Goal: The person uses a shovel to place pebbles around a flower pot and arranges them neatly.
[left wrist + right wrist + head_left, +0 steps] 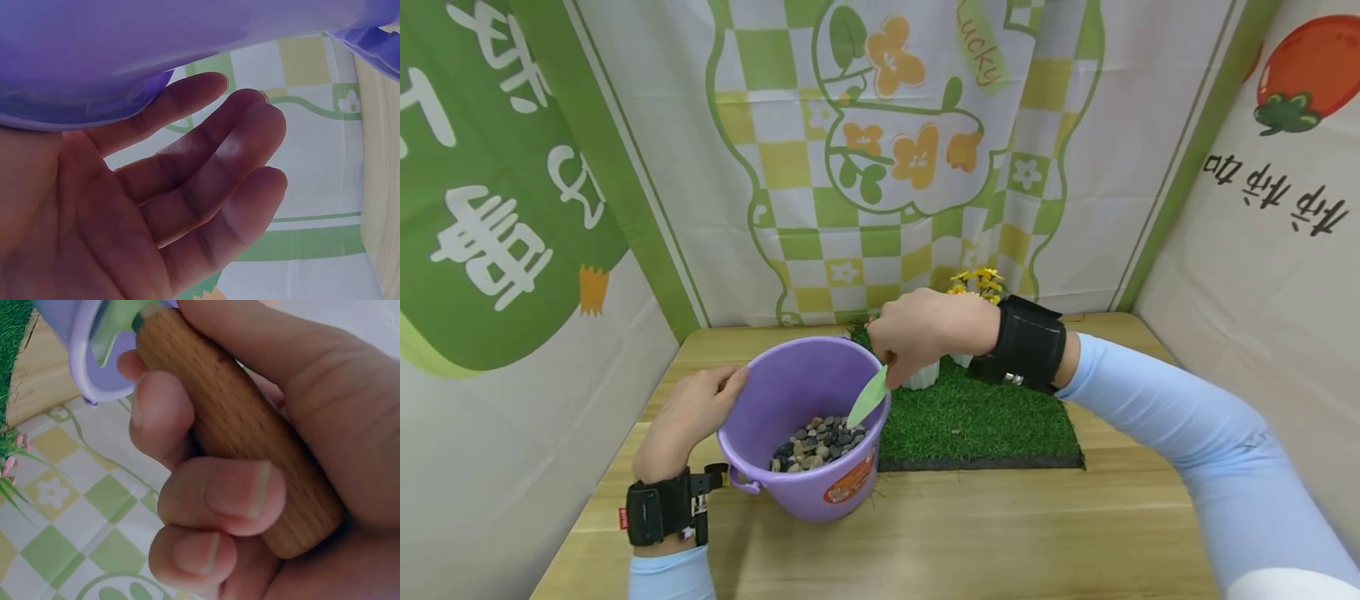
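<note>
A purple bucket (pixel 805 492) stands on the table with grey and tan pebbles (pixel 820 443) in its bottom. At its left rim is my left hand (pixel 692 412); the bucket's edge sits between thumb and palm, and the other fingers (pixel 219 169) spread loosely along the outside. My right hand (pixel 925 333) grips the wooden handle (pixel 225 425) of a small garden trowel. The trowel's pale green blade (pixel 868 398) points down inside the bucket's right rim, its tip over the pebbles. In the right wrist view the fingers curl round the handle.
Right of the bucket lies a mat of artificial grass (pixel 977 425). A white pot (pixel 922 377) stands on it, partly behind my right hand, with yellow flowers (pixel 981 282) nearby. Printed cloth walls (pixel 887 242) enclose the wooden table (pixel 970 533) at the back and sides.
</note>
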The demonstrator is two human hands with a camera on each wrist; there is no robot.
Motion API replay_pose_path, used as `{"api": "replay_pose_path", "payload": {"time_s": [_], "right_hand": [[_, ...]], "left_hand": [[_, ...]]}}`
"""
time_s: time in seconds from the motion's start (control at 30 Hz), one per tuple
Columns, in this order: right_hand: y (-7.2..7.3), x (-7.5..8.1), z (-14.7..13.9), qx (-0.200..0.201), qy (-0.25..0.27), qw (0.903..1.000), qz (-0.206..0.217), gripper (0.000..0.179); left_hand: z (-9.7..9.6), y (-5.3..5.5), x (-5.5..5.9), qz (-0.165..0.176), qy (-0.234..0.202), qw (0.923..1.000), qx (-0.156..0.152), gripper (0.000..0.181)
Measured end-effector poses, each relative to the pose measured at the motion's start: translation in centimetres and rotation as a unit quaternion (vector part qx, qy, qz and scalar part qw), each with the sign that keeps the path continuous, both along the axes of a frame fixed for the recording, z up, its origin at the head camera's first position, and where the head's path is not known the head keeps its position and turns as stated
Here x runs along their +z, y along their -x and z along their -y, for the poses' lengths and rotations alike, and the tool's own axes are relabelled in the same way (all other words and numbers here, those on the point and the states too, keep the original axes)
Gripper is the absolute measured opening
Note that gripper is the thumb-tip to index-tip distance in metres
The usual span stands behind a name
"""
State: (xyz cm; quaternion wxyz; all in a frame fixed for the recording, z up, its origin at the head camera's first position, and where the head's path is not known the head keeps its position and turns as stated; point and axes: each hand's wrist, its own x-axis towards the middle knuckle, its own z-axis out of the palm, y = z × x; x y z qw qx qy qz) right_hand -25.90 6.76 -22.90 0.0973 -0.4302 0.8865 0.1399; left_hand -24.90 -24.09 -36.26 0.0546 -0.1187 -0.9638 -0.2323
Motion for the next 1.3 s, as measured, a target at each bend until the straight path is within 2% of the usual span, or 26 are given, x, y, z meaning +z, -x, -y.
{"api": "replay_pose_path", "payload": {"time_s": [0.37, 0.6, 0.83, 1.1, 1.3], "right_hand": [[-0.5, -1.5, 2.5, 0.03, -0.041, 0.9986, -0.016, 0.033], [-1.0, -2.6, 3.5, 0.064, -0.065, 0.9955, -0.025, 0.037], [-1.0, -2.9, 4.6, 0.072, -0.083, 0.9934, -0.034, 0.035], [-1.1, -3.0, 5.4, 0.09, -0.091, 0.9918, -0.001, 0.037], [-0.9, -3.2, 5.8, 0.088, -0.104, 0.9907, 0.01, 0.038]], "left_hand": [[-0.1, -0.2, 0.2, 0.002, 0.0, 1.0, 0.002, 0.055], [-0.2, -0.3, 0.1, 0.007, 0.005, 0.9999, 0.007, 0.058], [-0.2, -0.4, 0.1, 0.005, 0.005, 1.0, 0.002, 0.055], [-0.4, -0.5, 0.1, 0.012, -0.001, 0.9999, 0.004, 0.056], [-0.6, -0.1, 0.2, 0.014, 0.009, 0.9999, 0.004, 0.058]]}}
